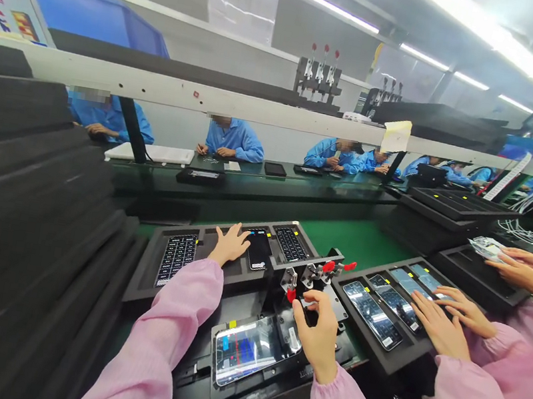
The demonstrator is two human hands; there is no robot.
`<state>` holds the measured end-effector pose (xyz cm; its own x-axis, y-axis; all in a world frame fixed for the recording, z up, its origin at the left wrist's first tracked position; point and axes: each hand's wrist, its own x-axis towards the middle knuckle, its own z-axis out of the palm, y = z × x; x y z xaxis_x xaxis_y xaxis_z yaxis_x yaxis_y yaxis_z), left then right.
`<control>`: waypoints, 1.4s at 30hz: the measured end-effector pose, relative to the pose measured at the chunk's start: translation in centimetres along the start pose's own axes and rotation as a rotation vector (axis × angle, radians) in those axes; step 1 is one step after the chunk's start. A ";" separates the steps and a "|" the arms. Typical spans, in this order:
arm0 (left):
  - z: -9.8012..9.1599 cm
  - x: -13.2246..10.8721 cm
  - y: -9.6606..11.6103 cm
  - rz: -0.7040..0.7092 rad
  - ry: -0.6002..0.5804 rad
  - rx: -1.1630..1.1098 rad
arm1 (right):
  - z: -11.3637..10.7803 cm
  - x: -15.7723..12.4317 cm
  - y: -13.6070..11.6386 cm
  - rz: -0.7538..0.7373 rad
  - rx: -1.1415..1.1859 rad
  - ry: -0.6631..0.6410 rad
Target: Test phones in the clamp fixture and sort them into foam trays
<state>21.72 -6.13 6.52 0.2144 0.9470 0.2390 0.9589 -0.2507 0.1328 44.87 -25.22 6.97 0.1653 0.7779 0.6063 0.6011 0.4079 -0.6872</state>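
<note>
Phone is lying in left tray; left hand is resting splayed at its edge; right hand is standing curled by red clamp, grip unclear. Likely light, slippery, fragile: hold edges.

Pretty packed green-topped bench tbh. Got a black foam tray with phones in it, then a black clamp fixture just in front, plus another phone tray beside that fixture to the right. More black trays stacked farther right.
</note>
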 end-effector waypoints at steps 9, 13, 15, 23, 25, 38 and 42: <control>-9.6 -4.3 0.2 -0.030 0.004 -0.140 | -0.1 1.0 -0.2 -0.002 -0.058 -0.223; -13.9 -12.9 0.5 -0.085 -0.024 -0.178 | 0.3 1.7 -0.5 -0.026 -0.036 -0.235; -13.6 -17.9 1.4 -0.178 -0.013 -0.206 | 0.6 2.0 -0.6 -0.019 -0.020 -0.229; -4.7 -25.5 4.9 -0.010 -0.265 -0.407 | 0.9 2.0 -1.1 0.038 0.049 -0.101; -4.3 -25.1 4.9 0.014 -0.212 -0.424 | 0.3 2.2 -1.3 0.004 0.070 0.037; -1.6 -22.6 8.6 0.083 -0.182 -0.399 | -5.6 6.6 -1.2 -0.400 -0.071 0.108; -1.8 -22.7 8.0 0.095 -0.200 -0.437 | -4.8 2.7 0.5 -0.375 -0.156 0.203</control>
<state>24.14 -30.00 3.92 0.3697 0.9252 0.0859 0.7750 -0.3580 0.5207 49.38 -25.20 10.18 0.0540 0.4747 0.8785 0.7570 0.5543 -0.3461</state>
